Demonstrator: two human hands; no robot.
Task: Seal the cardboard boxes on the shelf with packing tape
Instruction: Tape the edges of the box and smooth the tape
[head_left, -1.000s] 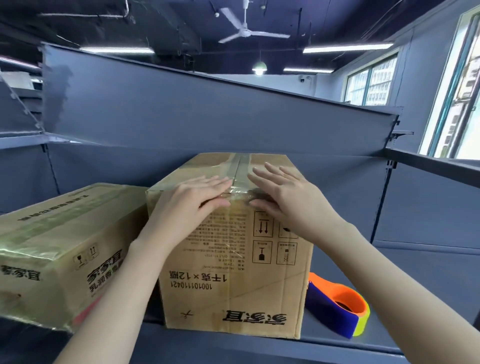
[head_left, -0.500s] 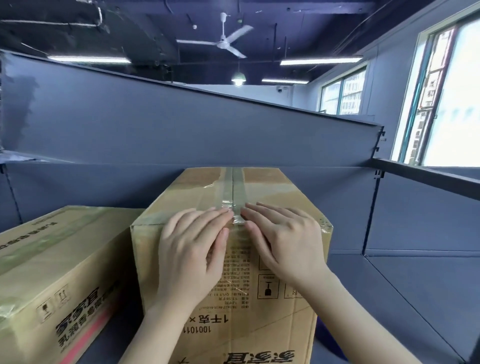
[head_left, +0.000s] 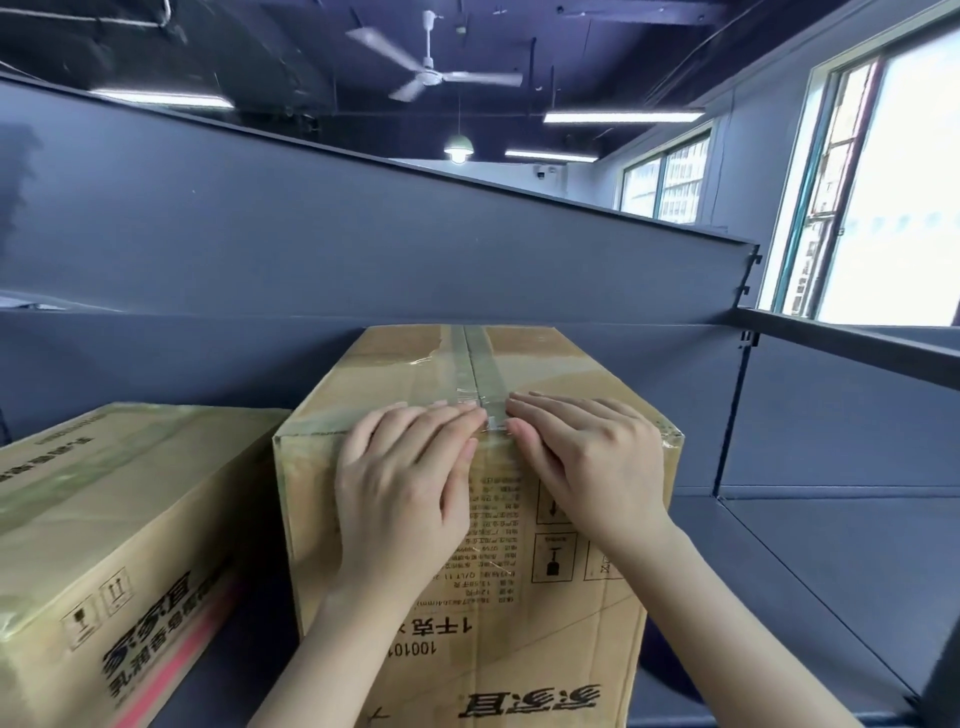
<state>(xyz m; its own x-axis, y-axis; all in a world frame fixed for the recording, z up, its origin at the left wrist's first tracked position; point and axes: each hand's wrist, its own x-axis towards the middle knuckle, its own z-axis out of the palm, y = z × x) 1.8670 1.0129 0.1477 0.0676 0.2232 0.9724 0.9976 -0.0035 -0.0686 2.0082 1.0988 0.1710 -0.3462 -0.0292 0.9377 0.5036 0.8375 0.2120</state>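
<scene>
Grey metal shelving (head_left: 831, 545) under a dark ceiling with a fan (head_left: 431, 75), big windows (head_left: 893, 197) off to the right. The box being worked on (head_left: 519, 649) sits on the shelf dead centre, right in front of the person, print upside down on its front face.

Both hands are flat, fingers straight, gripping nothing. The left hand (head_left: 405, 493) and right hand (head_left: 587, 457) are draped over the near top edge, pressing down, fingertips almost meeting over the tape strip (head_left: 475, 364).

What matters for the next bit: the tape runs along the centre seam straight away from the person, front to back, and the hands sit at its near end, one each side. Neither is really closer, so I'd guess the move is either thumbs sliding down the front face or palms sweeping outward along the edge.

Clear film seems to come down the front between the hands, but with the glare I can't tell if it's fully stuck.

Second box (head_left: 114, 519) is just beside this one on the left, nearer the left hand, and it looks taped on top too.
</scene>
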